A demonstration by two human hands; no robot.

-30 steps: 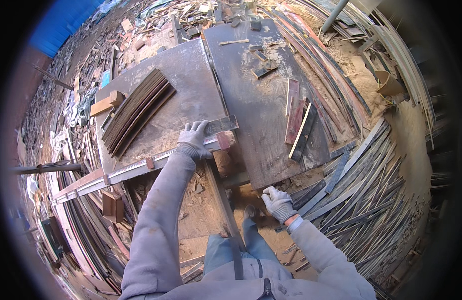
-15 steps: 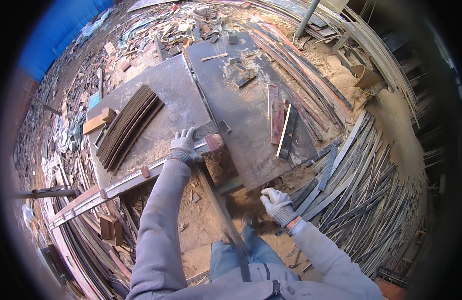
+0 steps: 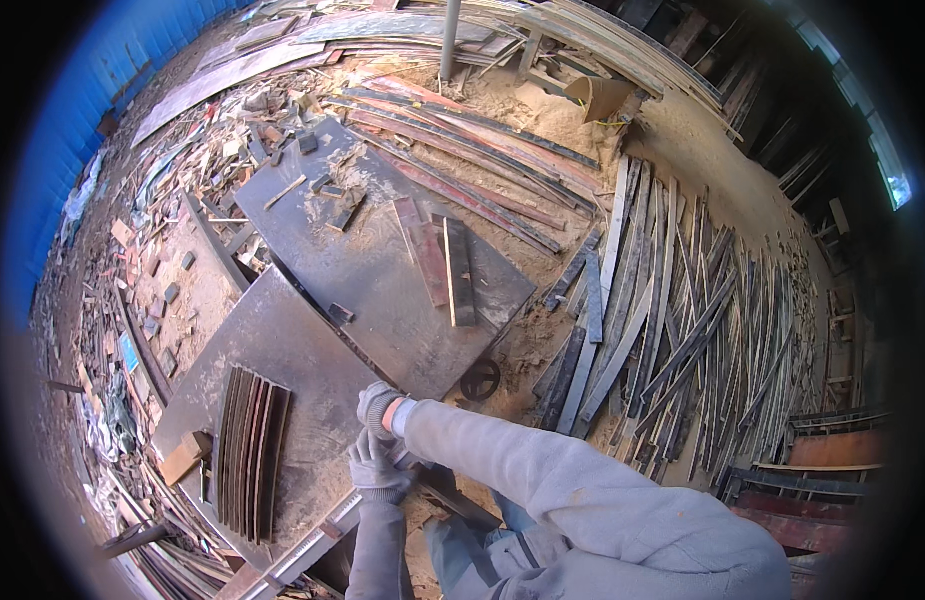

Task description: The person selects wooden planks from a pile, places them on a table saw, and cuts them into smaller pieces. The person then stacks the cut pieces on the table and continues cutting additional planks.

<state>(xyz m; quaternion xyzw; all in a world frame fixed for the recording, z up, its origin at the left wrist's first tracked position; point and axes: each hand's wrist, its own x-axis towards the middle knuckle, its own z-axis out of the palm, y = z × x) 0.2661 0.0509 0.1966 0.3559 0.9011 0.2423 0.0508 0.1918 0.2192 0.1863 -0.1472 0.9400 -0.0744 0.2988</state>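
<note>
While the right hand (image 3: 381, 405) lies just beyond the left hand (image 3: 376, 468) in the head view, both gloved, the left spreads its fingers loosely by the upper end of a ruled rail (image 3: 308, 550) and the right curls its fingers; whether either holds anything, I cannot tell. That rail borders the near edge of the dark tabletop (image 3: 313, 400), its long axis slanting from lower left up toward the hands. Judging by how things lie, the work seems partway along: a reddish board (image 3: 423, 250) and a black piece (image 3: 460, 270) lie loose beyond the slot (image 3: 305, 293), whereas the stack of strips (image 3: 251, 455) at left sits together, well apart from both hands, long axis running away from the person. How much remains cannot be told.
</note>
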